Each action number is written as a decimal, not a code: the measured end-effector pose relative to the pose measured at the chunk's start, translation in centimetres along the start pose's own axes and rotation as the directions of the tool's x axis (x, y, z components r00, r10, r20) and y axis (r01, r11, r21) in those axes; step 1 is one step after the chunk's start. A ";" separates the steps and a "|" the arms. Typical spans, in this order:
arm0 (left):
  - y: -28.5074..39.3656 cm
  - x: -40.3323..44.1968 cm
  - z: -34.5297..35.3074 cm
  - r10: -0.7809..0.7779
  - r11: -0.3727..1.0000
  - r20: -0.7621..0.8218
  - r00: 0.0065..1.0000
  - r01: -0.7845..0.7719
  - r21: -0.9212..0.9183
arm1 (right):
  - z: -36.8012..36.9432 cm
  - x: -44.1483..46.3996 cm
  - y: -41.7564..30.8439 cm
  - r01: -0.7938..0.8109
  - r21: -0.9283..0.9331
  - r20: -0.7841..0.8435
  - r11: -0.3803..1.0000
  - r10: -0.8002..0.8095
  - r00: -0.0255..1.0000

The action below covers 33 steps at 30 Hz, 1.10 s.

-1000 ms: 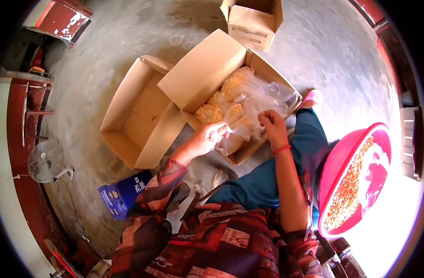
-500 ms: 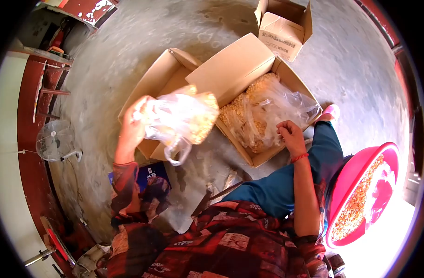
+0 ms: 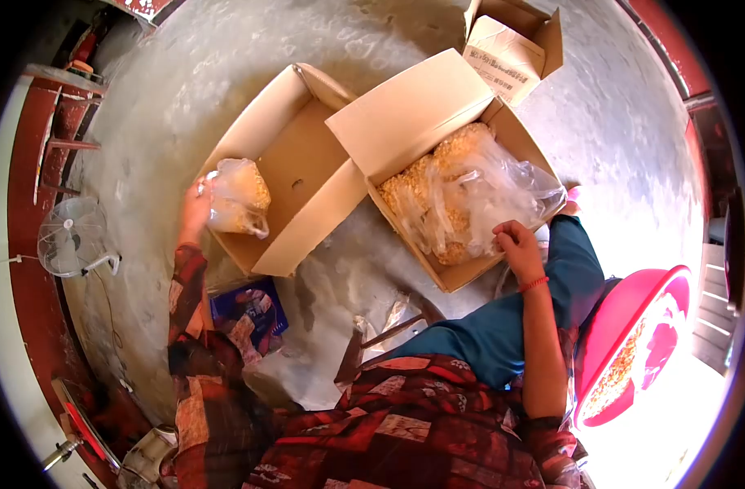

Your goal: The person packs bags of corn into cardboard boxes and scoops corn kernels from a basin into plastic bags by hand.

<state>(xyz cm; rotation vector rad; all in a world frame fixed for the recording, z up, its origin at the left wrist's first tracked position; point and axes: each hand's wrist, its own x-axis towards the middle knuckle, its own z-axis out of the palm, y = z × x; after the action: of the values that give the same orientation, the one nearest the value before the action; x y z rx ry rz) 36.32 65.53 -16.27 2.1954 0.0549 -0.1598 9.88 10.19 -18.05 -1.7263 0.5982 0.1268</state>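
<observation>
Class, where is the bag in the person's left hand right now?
In the head view, the bag is left of centre, in the left hand, over or inside the left carton; which is unclear.

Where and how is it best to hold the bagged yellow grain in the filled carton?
Probably by the loose, crumpled plastic, from above, beside the right hand: the carton is open above, its flap lies opposite, and slack plastic should pinch easily.

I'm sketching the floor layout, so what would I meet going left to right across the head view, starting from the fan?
Fan → left hand → the plastic bag it holds → filled cardboard box → pink basin.
</observation>
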 end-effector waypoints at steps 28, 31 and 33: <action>-4.0 -2.5 7.9 0.301 0.706 0.202 0.932 -0.360 0.610 | 0.4 -0.8 1.1 0.006 -0.318 0.165 0.948 0.049 0.985; -8.2 -3.7 11.3 0.141 0.817 0.457 0.878 -0.364 0.448 | 0.8 -0.9 1.2 0.042 -0.342 0.161 0.939 0.014 0.987; -9.0 -3.7 12.8 0.212 0.825 0.474 0.855 -0.417 0.381 | 0.6 -1.3 0.9 0.068 -0.378 0.146 0.923 -0.013 0.989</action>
<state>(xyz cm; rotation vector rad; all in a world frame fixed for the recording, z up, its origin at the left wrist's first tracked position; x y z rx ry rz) 30.60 60.61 -30.45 2.5653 -0.6637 -0.4873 8.48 11.10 -18.52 -2.0863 0.4517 0.3534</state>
